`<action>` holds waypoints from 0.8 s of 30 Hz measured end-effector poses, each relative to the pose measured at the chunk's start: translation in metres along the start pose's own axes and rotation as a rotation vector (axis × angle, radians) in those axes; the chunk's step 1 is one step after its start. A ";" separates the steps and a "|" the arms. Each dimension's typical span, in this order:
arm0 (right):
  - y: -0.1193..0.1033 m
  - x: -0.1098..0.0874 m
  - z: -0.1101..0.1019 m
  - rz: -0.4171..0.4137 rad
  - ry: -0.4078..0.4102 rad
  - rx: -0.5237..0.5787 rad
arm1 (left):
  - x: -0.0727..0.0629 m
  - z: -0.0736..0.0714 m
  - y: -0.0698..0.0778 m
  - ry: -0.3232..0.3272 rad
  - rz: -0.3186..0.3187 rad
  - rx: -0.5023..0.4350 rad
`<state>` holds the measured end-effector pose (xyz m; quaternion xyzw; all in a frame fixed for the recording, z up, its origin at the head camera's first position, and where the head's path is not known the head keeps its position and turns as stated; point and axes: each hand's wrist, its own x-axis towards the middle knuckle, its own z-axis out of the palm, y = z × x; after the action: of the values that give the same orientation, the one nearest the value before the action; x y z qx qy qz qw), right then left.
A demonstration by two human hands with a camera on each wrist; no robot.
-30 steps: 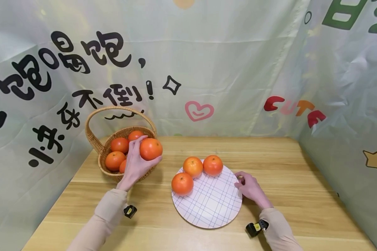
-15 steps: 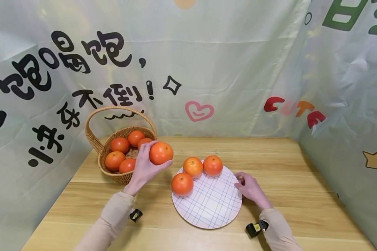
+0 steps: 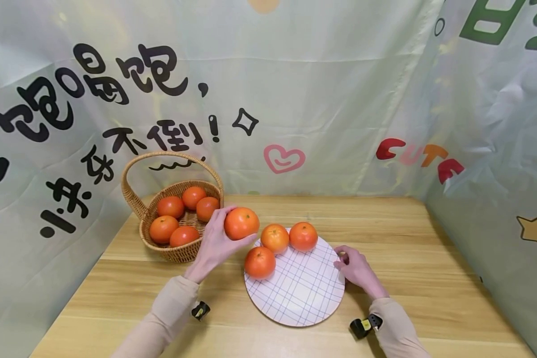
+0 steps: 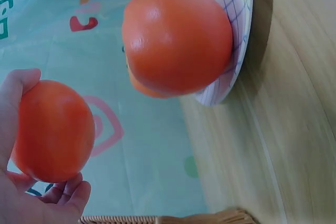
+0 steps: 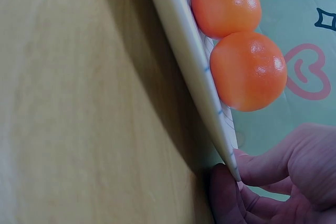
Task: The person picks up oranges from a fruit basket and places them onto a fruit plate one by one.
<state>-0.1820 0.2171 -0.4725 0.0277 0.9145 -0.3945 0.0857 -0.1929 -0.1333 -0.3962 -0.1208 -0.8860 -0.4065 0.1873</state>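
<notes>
My left hand (image 3: 216, 241) grips a round, glossy orange (image 3: 242, 223) between thumb and fingers. It is held in the air between the basket and the plate, just left of the plate's far edge. Three more oranges (image 3: 260, 262) sit together on the left and far side of a round white plate (image 3: 304, 298) with blue crossing lines. At the plate's right rim my right hand (image 3: 357, 267) pinches the edge, as the right wrist view shows with the thumb (image 5: 262, 163) on one face and a finger (image 5: 224, 192) on the other.
A wicker basket (image 3: 179, 254) with a tall arched handle stands at the back left, holding several oranges (image 3: 185, 236). Printed cloth walls (image 3: 331, 124) close off the back and both sides of the wooden table (image 3: 407, 238).
My left hand has carried the orange from over the basket rightward and slightly nearer, towards the plate. The right hand and the plate have stayed put.
</notes>
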 end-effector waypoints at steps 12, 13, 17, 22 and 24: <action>0.000 0.000 0.001 0.001 0.001 -0.001 | -0.003 0.010 0.008 -0.060 -0.028 -0.018; 0.000 0.000 0.001 0.000 0.002 -0.001 | -0.003 0.011 0.009 -0.063 -0.028 -0.020; 0.001 0.000 0.001 -0.005 0.003 0.000 | -0.004 0.013 0.012 -0.081 -0.031 -0.040; 0.001 0.001 0.001 -0.012 0.006 0.003 | -0.006 0.017 0.018 -0.118 -0.036 -0.051; 0.001 0.001 0.001 -0.014 0.007 0.003 | -0.007 0.019 0.020 -0.131 -0.035 -0.050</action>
<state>-0.1824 0.2175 -0.4740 0.0228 0.9143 -0.3965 0.0796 -0.1834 -0.1064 -0.3973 -0.1364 -0.8880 -0.4228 0.1186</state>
